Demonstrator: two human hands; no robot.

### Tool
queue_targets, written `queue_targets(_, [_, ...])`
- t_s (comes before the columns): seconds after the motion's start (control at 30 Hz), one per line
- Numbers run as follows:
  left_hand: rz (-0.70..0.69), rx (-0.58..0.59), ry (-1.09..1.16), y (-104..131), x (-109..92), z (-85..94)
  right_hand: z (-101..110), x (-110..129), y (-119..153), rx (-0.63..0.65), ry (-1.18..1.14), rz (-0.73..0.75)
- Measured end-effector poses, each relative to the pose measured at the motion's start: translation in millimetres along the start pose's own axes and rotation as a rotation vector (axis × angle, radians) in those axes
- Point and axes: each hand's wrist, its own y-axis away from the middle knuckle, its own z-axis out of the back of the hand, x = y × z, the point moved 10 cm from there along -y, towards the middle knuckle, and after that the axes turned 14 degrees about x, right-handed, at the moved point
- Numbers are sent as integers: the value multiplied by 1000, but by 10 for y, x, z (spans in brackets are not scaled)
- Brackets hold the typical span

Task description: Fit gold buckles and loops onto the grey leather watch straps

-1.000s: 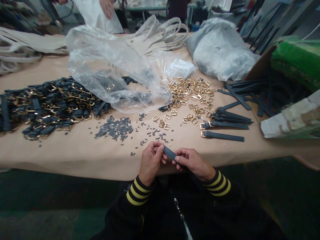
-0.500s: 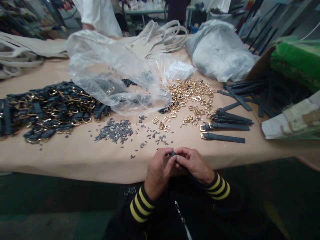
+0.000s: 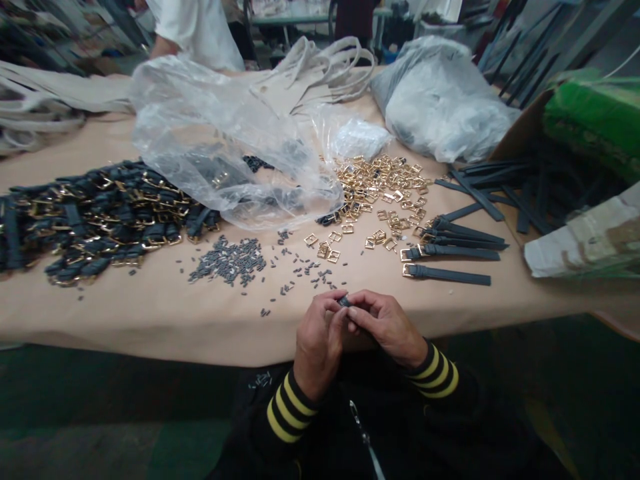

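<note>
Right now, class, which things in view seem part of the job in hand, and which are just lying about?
Likely in use:
held dark piece
gold buckles
small dark bits
buckled straps

Likely lying about:
pale fabric
bulging bag
green bundle

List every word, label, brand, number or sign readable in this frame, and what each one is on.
None can be read.
Pale marks on the dark clothing: too small and blurred to tell whether they are lettering.
Green wrapping at the right: no legible print.
</note>
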Motion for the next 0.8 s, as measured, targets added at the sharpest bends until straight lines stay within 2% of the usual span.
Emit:
queue_targets(0.1, [118,-1,155,-36,162,69,0,-47,2,3,-75,-29])
queue_targets(0.17, [120,-10,219,-61,186,115,3,-49,-5,1,-82,-33])
queue_targets(0.3, [35,80,115,-106,51,44,-6,-35,-27,10,-63,-14])
queue_targets(0.4, [15,81,42,-111,-22,42,-7,-40,-29,11,-78,-5])
queue_targets(0.5, [141,96,274,-134,165,87,18,-90,-15,-13,-157,-41])
queue_targets(0.57, [211,-26,409,-129,334,263,39,-124,-4,-36,-210,-69])
queue_targets(0.63, [228,-186,383,-104,436,487,39,-139,-3,-42,-250,-84])
queue_targets(0.67, [246,-200,360,-105,472,522,29,-141,-7,-36,-266,-88])
queue_targets(0.7, [276,-149,359,-125,509,478,15,-141,-12,-26,-277,-91])
queue_targets(0.8, [368,159,477,-176,558,96,-29,-126,-33,12,-268,-91])
